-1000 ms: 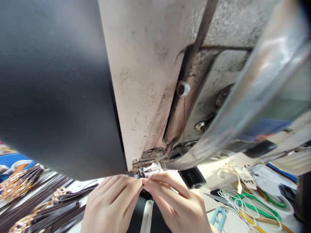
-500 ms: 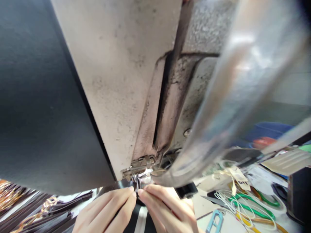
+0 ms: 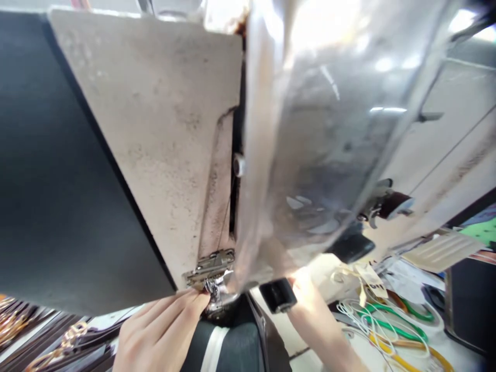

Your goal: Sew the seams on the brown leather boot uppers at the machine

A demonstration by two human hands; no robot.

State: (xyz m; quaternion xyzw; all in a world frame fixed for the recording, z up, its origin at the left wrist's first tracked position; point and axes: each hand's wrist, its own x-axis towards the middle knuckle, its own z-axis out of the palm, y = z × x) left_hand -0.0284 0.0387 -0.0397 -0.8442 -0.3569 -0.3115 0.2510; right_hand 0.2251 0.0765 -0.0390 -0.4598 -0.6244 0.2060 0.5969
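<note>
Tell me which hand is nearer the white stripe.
The left hand, just left of the white stripe. The right hand is farther off, by the black block, partly behind the clear guard.

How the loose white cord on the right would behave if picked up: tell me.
The white cord would probably be light, being so thin. It looks flexible, perhaps a little springy, since it lies in open, rounded loops. It might snag when lifted, because its loops lie among the green handles and yellow handle.
</note>
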